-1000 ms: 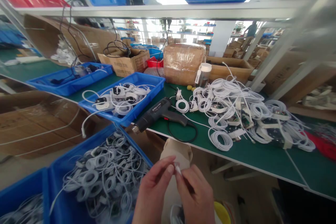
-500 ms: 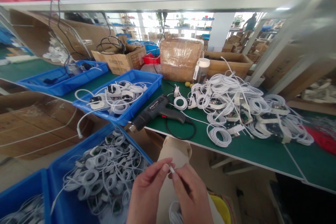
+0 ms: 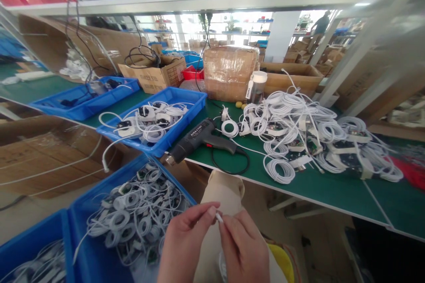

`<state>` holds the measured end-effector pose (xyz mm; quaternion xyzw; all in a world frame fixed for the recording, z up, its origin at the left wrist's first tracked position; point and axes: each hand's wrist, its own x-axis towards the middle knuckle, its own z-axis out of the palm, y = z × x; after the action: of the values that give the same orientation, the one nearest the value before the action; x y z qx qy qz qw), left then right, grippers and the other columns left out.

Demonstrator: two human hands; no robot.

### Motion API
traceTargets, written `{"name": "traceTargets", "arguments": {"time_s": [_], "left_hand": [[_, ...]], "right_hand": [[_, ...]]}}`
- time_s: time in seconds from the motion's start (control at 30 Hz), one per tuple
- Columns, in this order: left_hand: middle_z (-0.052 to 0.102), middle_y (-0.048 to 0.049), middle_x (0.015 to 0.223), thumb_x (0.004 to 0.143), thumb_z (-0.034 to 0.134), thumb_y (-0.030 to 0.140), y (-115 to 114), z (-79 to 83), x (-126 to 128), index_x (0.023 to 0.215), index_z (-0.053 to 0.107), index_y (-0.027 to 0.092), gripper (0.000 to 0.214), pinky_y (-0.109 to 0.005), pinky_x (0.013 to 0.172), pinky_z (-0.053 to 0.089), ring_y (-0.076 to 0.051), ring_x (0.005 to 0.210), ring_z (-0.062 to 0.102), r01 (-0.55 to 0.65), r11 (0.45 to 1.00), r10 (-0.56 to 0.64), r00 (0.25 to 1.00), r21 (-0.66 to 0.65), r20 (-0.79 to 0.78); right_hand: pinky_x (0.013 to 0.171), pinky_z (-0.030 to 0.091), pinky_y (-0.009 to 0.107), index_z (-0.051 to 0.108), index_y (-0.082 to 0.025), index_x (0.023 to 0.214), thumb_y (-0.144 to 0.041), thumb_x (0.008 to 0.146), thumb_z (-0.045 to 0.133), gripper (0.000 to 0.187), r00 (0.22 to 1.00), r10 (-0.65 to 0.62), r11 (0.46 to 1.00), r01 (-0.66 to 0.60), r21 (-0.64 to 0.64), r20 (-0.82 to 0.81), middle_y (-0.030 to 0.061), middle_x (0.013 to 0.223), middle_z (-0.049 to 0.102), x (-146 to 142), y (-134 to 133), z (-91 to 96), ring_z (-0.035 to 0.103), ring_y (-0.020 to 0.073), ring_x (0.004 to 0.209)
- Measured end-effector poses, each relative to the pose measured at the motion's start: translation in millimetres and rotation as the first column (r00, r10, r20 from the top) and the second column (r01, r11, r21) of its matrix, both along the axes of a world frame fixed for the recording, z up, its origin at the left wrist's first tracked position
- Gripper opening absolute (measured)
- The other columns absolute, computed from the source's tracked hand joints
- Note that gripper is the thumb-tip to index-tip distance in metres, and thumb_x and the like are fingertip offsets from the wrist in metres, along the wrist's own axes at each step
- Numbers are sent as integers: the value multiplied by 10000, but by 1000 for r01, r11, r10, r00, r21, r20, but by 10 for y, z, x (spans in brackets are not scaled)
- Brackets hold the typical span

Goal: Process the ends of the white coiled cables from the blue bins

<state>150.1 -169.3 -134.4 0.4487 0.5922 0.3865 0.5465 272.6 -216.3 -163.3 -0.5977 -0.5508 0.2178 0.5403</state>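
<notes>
My left hand [image 3: 186, 243] and my right hand [image 3: 244, 247] meet low in the view, above my lap. Both pinch the small white end of a cable [image 3: 219, 217] between thumb and fingertips. More of that white cable [image 3: 222, 269] coils below, between my wrists. Just left of my left hand stands a blue bin [image 3: 96, 265] filled with coiled white cables [image 3: 139, 221].
A green workbench [image 3: 318, 194] holds a black heat gun [image 3: 199, 135], a heap of white coiled cables [image 3: 299, 137], a blue tray of cable parts [image 3: 186, 97] and cardboard boxes [image 3: 230, 73]. Blue and red bins sit on the shelf above. A person stands far back [image 3: 321, 24].
The view shifted slightly. My hands stay together on the cable end, with small finger movements and a slight drop in the frame.
</notes>
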Motion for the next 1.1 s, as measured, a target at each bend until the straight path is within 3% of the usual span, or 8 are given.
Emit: {"name": "traceTargets", "arguments": {"time_s": [0.13,0.3,0.53,0.7,0.93,1.1], "left_hand": [[806,-65,811,779,809,473,-7,-21,27,946,869,182,340,-283,806,554,-244,830,710,-50,999,50,995,-2,88],[833,-76,876,781,821,424,-29,-56,73,935,866,196,279,-267,845,563,-239,875,734,-63,998,64,981,-16,184],[841,-74,926,782,794,395,-8,-63,60,910,874,226,227,-302,892,557,-273,922,746,-27,998,22,997,60,80],[830,-72,835,766,811,431,3,-80,41,921,869,207,278,-286,794,565,-247,802,731,-27,1000,27,991,-1,132],[792,-49,756,736,830,447,15,-43,64,904,871,192,307,-245,762,536,-210,773,677,-65,997,69,990,-33,119],[807,-58,768,715,846,443,5,-42,78,889,867,189,309,-253,768,549,-216,771,691,-75,996,84,979,-55,186]], "right_hand": [[697,485,256,802,-297,953,-244,1017,564,252,999,4,1000,-4,-10,-40,29,817,658,16,18,31,661,180,732],[678,461,253,761,-258,811,-246,991,583,254,986,40,997,-50,-58,-163,19,777,642,67,55,66,634,172,721],[631,424,253,709,-215,703,-353,960,634,302,922,83,969,-164,-186,-379,-7,713,599,145,86,-29,580,164,673],[686,460,243,782,-227,838,-293,990,604,242,947,137,982,-169,-89,-290,18,793,646,149,81,-20,625,172,760],[670,472,225,783,-250,908,-216,1015,566,244,988,94,996,-93,14,-121,14,801,634,78,49,8,630,152,720],[696,463,251,764,-236,840,-286,1007,574,257,985,41,998,-47,-30,-165,33,805,640,61,44,14,628,170,742]]}}
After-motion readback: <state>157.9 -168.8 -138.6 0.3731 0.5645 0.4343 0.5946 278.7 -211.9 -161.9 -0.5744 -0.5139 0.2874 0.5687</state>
